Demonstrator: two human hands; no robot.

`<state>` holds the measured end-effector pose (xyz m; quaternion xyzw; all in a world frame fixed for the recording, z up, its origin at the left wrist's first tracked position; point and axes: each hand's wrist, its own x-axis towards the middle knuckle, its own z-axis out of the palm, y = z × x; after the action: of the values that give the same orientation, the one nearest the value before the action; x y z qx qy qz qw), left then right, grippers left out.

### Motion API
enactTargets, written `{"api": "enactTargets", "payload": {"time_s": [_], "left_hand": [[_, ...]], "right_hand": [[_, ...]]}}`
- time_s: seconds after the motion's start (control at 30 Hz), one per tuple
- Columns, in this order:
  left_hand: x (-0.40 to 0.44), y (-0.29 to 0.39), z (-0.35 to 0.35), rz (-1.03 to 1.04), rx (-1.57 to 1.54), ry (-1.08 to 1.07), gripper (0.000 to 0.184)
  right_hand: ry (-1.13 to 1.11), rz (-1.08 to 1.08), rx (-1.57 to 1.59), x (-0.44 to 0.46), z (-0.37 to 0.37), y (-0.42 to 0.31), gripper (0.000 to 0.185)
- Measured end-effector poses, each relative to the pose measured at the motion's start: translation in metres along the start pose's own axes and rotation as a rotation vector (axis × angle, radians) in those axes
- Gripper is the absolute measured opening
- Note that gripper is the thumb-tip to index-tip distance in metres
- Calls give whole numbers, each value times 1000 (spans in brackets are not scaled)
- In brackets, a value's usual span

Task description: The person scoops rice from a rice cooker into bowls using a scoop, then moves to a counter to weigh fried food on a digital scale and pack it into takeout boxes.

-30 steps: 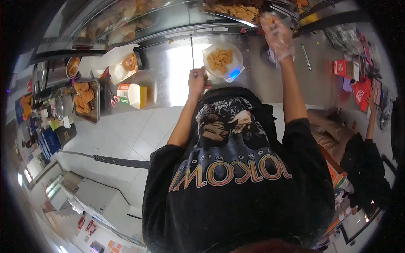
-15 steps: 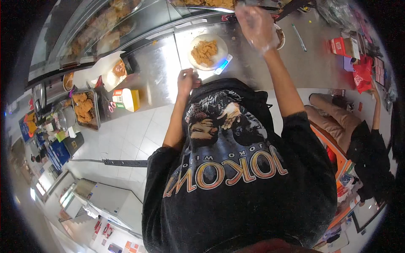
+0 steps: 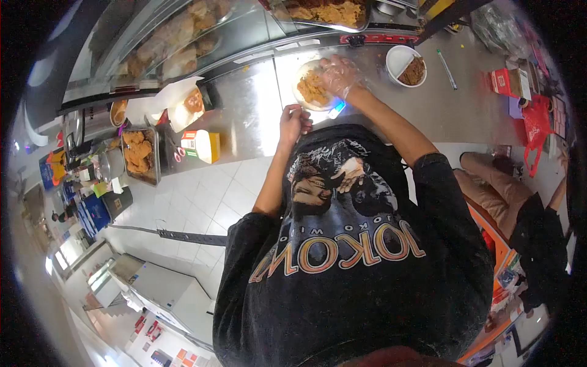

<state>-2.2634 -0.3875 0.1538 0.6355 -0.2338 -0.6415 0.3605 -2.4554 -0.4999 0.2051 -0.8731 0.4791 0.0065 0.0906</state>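
A round pale dish (image 3: 303, 102) of golden fried pieces (image 3: 312, 89) rests on a small scale with a blue-lit display (image 3: 336, 109). Over the dish's right side is my right hand (image 3: 341, 77), in a clear plastic glove, its bent fingers down at the fried pieces; what they hold is hidden. Close to the dish's lower left, by the counter's near edge, my left hand (image 3: 294, 124) is bare with curled fingers, and its palm cannot be seen. Behind the dish, a metal tray (image 3: 342, 25) holds more fried pieces.
A white bowl with dark brown food (image 3: 411, 71) and a pen (image 3: 447, 70) lie right. Left are an open food box (image 3: 177, 113), a yellow-sided carton (image 3: 208, 146) and a fried chicken tray (image 3: 156, 168). A glass display case (image 3: 238, 43) stands behind. Another person's trousered legs (image 3: 492, 183) show right.
My right hand has moved from the metal tray left and down to the dish, uncovering the white bowl. My left hand stays curled beside the dish. The whole view has shifted slightly.
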Motion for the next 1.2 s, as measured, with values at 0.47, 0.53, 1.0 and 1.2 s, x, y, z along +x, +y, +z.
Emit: {"api": "enactTargets", "payload": {"time_s": [0.47, 0.53, 1.0, 1.2], "left_hand": [[2, -1, -2, -17, -65, -50, 21], [1, 1, -1, -17, -68, -47, 22], [0, 0, -4, -5, -61, -42, 27], [0, 2, -4, -15, -27, -47, 27]], "right_hand": [[104, -129, 484, 7, 31, 39, 25], [158, -149, 343, 4, 14, 27, 24], [161, -52, 657, 4, -20, 26, 29], [151, -249, 395, -6, 10, 30, 32]]}}
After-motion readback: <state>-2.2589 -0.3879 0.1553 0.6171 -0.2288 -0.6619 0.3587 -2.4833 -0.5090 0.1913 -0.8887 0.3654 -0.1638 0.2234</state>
